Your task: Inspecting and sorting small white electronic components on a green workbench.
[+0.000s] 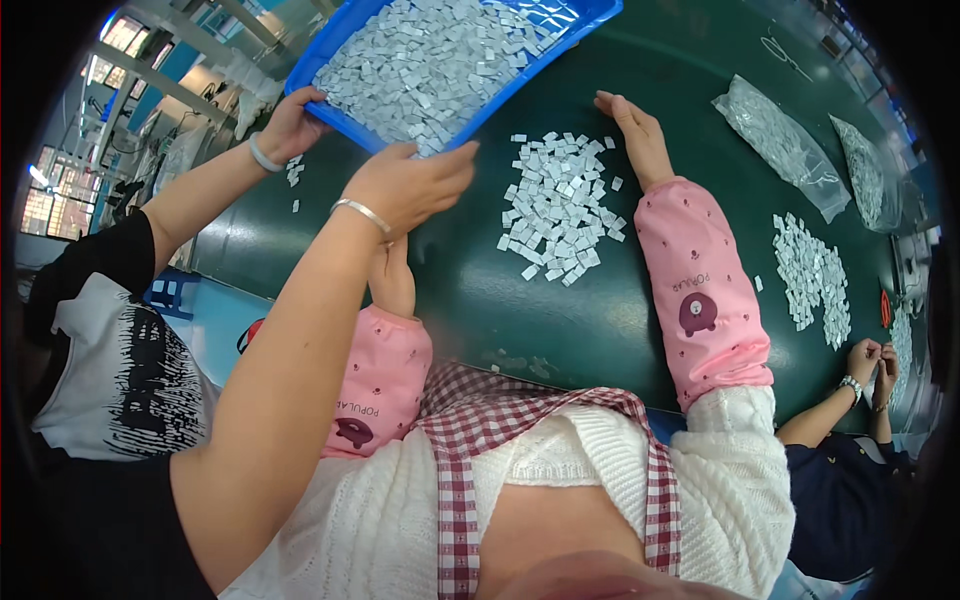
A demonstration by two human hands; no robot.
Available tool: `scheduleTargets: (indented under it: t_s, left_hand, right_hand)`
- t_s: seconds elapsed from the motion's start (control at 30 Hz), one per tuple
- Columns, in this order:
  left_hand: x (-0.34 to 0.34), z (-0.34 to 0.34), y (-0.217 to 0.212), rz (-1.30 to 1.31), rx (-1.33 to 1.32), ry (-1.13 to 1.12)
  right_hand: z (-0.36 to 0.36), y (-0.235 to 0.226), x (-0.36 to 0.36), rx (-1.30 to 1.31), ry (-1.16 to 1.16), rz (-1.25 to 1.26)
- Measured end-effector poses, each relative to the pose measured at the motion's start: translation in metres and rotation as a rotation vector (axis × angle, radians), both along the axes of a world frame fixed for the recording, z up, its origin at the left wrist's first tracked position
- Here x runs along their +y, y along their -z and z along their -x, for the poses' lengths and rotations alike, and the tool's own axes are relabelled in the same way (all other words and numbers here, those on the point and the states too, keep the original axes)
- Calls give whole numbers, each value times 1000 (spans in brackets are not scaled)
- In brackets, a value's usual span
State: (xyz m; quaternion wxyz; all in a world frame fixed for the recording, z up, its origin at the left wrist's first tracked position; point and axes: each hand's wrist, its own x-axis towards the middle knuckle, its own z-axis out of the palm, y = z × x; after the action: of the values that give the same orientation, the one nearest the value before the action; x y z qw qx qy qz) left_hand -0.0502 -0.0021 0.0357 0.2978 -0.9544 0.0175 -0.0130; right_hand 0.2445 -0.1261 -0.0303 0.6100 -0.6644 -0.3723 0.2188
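A loose pile of small white, flat rectangular pieces point(565, 205) lies on the dark green table. My right hand point(640, 135), in a pink sleeve cover, is beside the pile's far right edge. Its fingers are stretched out and nothing shows in it. Only the wrist of my left hand point(393, 275) shows; a co-worker's forearm and hand point(415, 190) hide its fingers. That co-worker, on my left, has both hands at a blue tray point(300, 95) heaped with the same pieces. The tray is tilted, its near corner toward the pile.
Several stray pieces point(294, 172) lie below the tray. Clear bags of pieces point(785, 145) and another pile point(810, 280) lie to the right. Scissors point(785, 52) rest at the far right. Another person's hands point(872, 372) work near the right edge, by an orange-handled tool point(885, 308).
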Motion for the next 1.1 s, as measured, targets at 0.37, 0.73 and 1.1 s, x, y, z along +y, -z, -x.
scheduleTargets:
  t_s: [0.37,0.73,1.1]
  left_hand:
    - [20,-98,-7,-1155,337,261]
    - [45,-133,63,198,-19,-41]
    - [57,-184,103,1463,-605,-639]
  right_hand:
    - [6,12,39,443,153,-368]
    - [27,7,56,623,263,-596]
    - [42,3,57,540,233,-457]
